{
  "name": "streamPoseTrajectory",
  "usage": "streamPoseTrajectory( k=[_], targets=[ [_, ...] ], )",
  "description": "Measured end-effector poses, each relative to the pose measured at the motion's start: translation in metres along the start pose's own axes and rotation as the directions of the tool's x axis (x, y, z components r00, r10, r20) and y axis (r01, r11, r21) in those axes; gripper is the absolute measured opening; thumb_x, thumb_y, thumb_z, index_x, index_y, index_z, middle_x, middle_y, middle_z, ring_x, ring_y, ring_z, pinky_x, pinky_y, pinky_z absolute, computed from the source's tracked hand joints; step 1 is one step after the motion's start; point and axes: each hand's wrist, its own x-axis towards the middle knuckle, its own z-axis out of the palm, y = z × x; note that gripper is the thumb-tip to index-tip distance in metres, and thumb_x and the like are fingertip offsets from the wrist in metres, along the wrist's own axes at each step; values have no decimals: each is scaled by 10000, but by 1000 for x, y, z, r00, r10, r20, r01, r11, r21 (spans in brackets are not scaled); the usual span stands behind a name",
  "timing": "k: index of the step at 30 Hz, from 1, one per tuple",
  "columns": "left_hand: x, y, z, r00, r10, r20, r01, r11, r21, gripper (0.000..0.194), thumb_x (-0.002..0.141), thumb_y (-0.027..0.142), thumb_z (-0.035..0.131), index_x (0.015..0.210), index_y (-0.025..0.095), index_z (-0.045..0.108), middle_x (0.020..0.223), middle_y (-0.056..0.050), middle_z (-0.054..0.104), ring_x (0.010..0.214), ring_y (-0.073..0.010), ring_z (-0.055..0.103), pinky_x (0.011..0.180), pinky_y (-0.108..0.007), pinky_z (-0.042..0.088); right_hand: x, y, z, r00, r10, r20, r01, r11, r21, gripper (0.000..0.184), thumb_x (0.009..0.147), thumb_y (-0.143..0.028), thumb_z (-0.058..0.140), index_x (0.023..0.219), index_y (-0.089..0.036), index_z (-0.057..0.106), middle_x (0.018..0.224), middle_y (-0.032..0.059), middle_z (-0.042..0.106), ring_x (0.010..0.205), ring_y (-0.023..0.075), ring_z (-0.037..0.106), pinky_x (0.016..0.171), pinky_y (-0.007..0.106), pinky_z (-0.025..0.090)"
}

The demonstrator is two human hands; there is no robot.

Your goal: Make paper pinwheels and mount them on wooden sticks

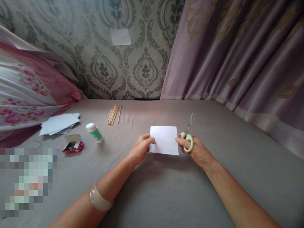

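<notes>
A roughly square piece of white paper [164, 140] is held up over the grey cloth. My left hand [143, 146] pinches its left edge, thumb on top and the other fingers behind. Scissors [188, 143] with pale green handles are in my right hand [196, 150], a finger or thumb through one loop. Their blades point away from me and look slightly parted, though blurred. The tip of my right thumb is close to the paper's right edge; whether it touches the sheet I cannot tell.
Left of my hands stands a glue stick [95, 133] with a white cap. Near it are a small open red box [73, 145], a stack of white paper sheets [59, 124] and several thin wooden sticks [114, 114]. Purple curtains [213, 57] hang along the right, and a patterned wall [104, 69] closes the back.
</notes>
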Motion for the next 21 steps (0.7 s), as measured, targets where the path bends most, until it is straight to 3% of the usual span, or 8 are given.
streamPoseTrajectory(
  k=[3, 6, 10, 15, 21],
  targets=[
    [1, -1, -2, 997, -46, 62, 42, 997, 58, 169, 521, 161, 629, 683, 139, 671, 624, -55, 631, 506, -129, 539, 457, -228, 418, 2, 4, 0, 999, 10, -31, -11, 999, -36, 380, 578, -461, 777, 661, -153, 571, 557, -68, 387, 516, 71, 295, 455, 224, 230],
    [2, 0, -3, 999, -31, 29, 32, 999, -37, 165, 555, 200, 707, 701, 139, 660, 716, -64, 652, 583, -139, 578, 517, -246, 475, 4, 8, 3, 993, -20, -117, 20, 1000, 0, 372, 564, -446, 785, 669, -154, 582, 542, -72, 398, 508, 70, 300, 460, 227, 231],
    [1, 0, 1, 998, -14, 64, 25, 984, -174, 282, 603, 327, 793, 770, 134, 673, 809, -69, 665, 666, -126, 608, 625, -236, 508, 6, 12, 13, 960, -91, -266, 122, 987, 104, 369, 564, -446, 788, 658, -161, 573, 526, -73, 401, 489, 69, 313, 445, 226, 244],
    [-5, -12, 9, 998, 27, 65, -18, 991, -133, 299, 606, 289, 815, 834, 137, 696, 841, -56, 665, 708, -108, 601, 617, -201, 466, 4, 17, 28, 913, -134, -386, 195, 973, 124, 383, 587, -476, 767, 686, -170, 559, 543, -65, 420, 484, 70, 311, 429, 227, 246],
    [-8, -25, 15, 992, 123, 33, -120, 991, -66, 310, 606, 284, 806, 867, 151, 704, 788, -35, 675, 639, -102, 582, 582, -214, 439, 1, 21, 39, 908, -167, -383, 214, 973, 83, 389, 616, -501, 741, 730, -170, 570, 571, -54, 445, 510, 81, 345, 465, 234, 278]
  ],
)
